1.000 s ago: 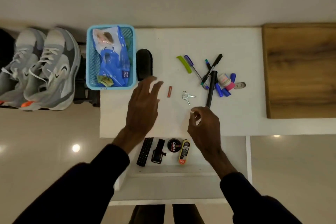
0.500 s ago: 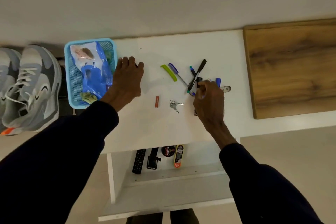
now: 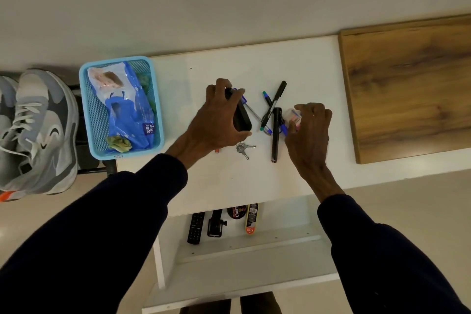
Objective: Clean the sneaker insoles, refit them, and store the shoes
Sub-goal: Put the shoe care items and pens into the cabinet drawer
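Observation:
A pair of grey and white sneakers [image 3: 38,130] stands on a low rack at the far left, off the white table [image 3: 229,181]. My left hand [image 3: 216,122] is over the middle of the table, shut around a black oblong case [image 3: 242,120]. My right hand [image 3: 309,132] is to its right, fingers pinched on a small pink and white object [image 3: 293,116] among the pens. No insoles are visible.
A blue basket [image 3: 85,109] with a blue wipes pack [image 3: 130,115] sits at the table's left end. Pens [image 3: 274,107], a black marker [image 3: 275,135] and keys [image 3: 243,148] lie between my hands. A wooden board [image 3: 407,89] is right. The lower shelf holds a remote [image 3: 196,227] and shoe polish [image 3: 251,218].
My left hand has lifted the black case from beside the basket and carried it right to the table's middle. My right hand has shifted right onto the pink and white object.

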